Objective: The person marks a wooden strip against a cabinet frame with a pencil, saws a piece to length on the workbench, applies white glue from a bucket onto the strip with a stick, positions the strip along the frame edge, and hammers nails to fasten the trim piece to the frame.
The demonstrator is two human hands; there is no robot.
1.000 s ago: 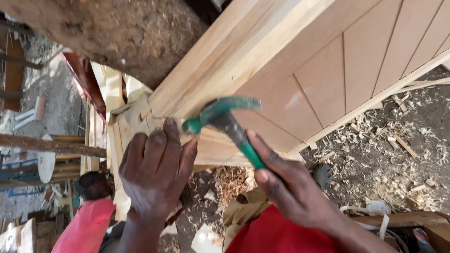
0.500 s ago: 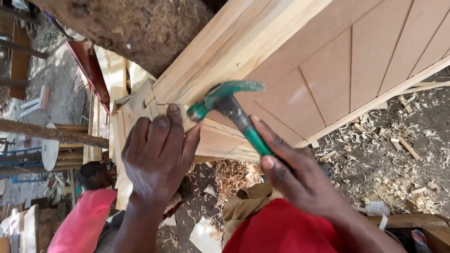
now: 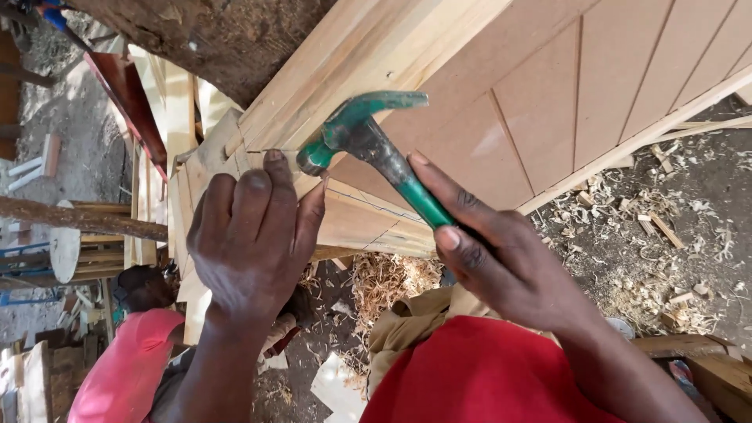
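Two hands at the pale timber door frame (image 3: pixel 368 47): left hand (image 3: pixel 251 235) pinches a thin nail (image 3: pixel 262 150) steady against the wood, right hand (image 3: pixel 501 258) grips the green hammer (image 3: pixel 376 149), head poised just beside it.

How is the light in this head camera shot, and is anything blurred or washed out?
Head view: daylight, hard and bright on the pale door frame and far left ground, nearly washed out; the tree trunk sits in shade; the hammer and both hands look sharp; wide-lens bending tilts the edges.
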